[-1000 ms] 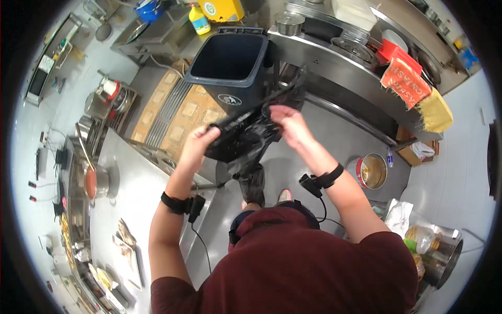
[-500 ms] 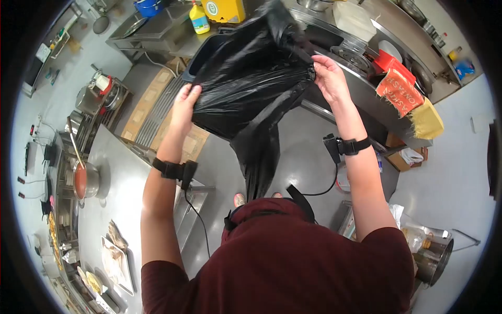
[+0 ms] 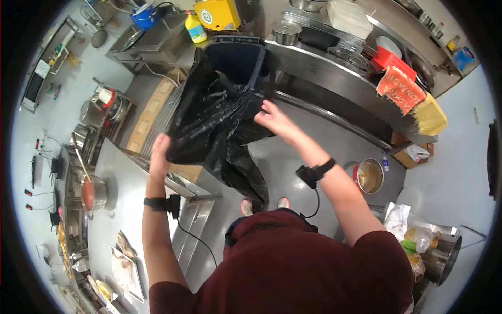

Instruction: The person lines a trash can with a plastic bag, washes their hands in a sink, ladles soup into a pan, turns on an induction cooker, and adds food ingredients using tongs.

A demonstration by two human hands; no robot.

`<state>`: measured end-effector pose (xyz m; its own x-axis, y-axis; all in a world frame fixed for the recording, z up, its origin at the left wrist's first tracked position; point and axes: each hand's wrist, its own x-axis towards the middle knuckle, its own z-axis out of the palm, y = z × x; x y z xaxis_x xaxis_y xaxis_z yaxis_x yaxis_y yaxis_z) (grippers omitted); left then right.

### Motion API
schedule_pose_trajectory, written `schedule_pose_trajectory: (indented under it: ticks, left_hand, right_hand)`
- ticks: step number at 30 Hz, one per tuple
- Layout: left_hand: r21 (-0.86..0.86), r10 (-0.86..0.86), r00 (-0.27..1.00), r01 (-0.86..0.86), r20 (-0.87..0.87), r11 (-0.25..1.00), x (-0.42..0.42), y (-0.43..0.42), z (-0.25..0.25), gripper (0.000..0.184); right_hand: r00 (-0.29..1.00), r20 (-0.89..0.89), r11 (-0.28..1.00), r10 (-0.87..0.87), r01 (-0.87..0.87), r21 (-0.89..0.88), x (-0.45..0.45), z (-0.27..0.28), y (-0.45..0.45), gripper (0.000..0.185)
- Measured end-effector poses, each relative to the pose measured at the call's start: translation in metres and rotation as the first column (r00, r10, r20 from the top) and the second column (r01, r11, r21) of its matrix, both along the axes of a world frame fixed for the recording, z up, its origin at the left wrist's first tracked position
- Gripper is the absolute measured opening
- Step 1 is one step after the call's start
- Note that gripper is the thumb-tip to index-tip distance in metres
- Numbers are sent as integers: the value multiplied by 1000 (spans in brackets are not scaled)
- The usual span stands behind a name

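A large black plastic bag [image 3: 209, 123] hangs spread between my hands, its lower end trailing down toward my shoes. My left hand [image 3: 160, 152] is closed on the bag's left edge. At the bag's upper right edge, my right hand [image 3: 274, 119] pinches the plastic. Behind the bag stands a dark wheeled bin [image 3: 257, 65] with its top open; the bag covers part of its front and left side. Each of my wrists has a black strap with a small device and a cable.
A steel table [image 3: 120, 201] with a pot of red liquid [image 3: 89, 193] and a tray of food [image 3: 127, 275] is at the left. Steel counters [image 3: 324, 73] run along the upper right. A red bucket [image 3: 368, 176] sits on the floor at the right.
The bag was bunched, then raised and spread high over the bin; now it hangs lower, uncovering part of the bin's opening. Both hands have come down, the right also moving left.
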<state>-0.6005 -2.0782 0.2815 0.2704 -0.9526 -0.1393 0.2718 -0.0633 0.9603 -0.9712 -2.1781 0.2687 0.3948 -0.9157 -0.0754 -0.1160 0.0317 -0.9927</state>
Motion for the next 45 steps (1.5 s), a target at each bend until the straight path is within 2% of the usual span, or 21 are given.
schedule_pose_trajectory:
  ticks: [1,3,6,7,8,9,10,11,13,14,15,17,20,23,28,33,36,39,41,42,45]
  left_hand:
    - [53,-41,998,39,48,998,-14,17,12,27]
    - [153,-316,923,287,219,946,-19,45,12,18]
    - [116,-597,685,611,417,783,-59,78,38,15]
    - [143,-637,617,657,461,740,-72,88,43,14]
    - [185,-659,669,639,344,746,-89,99,54,13]
    - [222,-653,663,619,366,753,-96,109,54,20]
    - [259,-683,694,633,229,730,-94,118,50,14]
    - [283,-696,712,652,89,703,-91,124,42,11]
    - [144,-450,826,518,-339,843,-85,132,22,28]
    - [103,-303,782,421,-545,901,-84,136,16,37]
    - [167,-218,851,332,-478,928,-118,129,54,57]
    - [225,-112,777,312,-620,923,-116,116,40,50]
    - [239,-348,896,414,-275,878,-133,103,44,41]
    - [172,-333,883,404,-332,899,-145,92,40,33]
    - [301,-299,841,459,-452,836,-150,75,37,21]
    - [282,-395,819,530,-417,800,-153,61,13,19]
    - [214,-112,690,368,-715,905,-141,67,28,20]
    - [347,3,856,207,-517,915,-99,55,-16,24]
    - [347,94,817,135,-569,928,-63,65,-41,26]
    - [350,137,791,103,-596,931,-46,70,-53,27]
    - [439,348,743,-82,-571,895,-4,78,-81,31]
  right_hand:
    - [999,8,993,-40,41,-112,26,-13,2,108]
    - [960,-202,903,-197,97,-418,52,-9,-3,116]
    - [991,-130,891,-27,-36,-452,83,-6,-11,120]
    - [996,-41,816,-75,37,-577,95,-6,-5,90]
    - [993,-48,864,111,-120,-489,100,-8,-6,67]
    - [956,-40,871,291,-283,-401,104,-5,-6,46]
    - [981,87,893,176,-122,-433,109,-5,7,27]
    - [973,80,847,215,-146,-510,108,-5,18,27]
    - [957,60,740,282,-178,-649,89,20,47,25]
    - [942,25,654,334,-212,-727,83,27,61,24]
    - [924,-15,559,382,-244,-792,76,30,74,24]
    - [863,-21,492,505,-308,-814,67,29,95,33]
    - [849,-42,423,527,-305,-854,52,22,112,29]
    - [860,-42,385,508,-270,-882,36,20,114,26]
    - [896,-59,308,441,-212,-927,17,16,115,21]
    - [871,-57,389,488,-275,-879,-1,19,118,20]
    - [903,-2,490,430,-235,-840,-23,11,110,21]
    - [981,6,742,192,-141,-655,-64,-8,104,22]
    - [995,26,840,93,-65,-539,-85,-18,101,25]
    - [992,8,800,124,-95,-593,-94,-22,101,22]
    - [969,226,978,102,-56,-202,-102,-20,118,33]
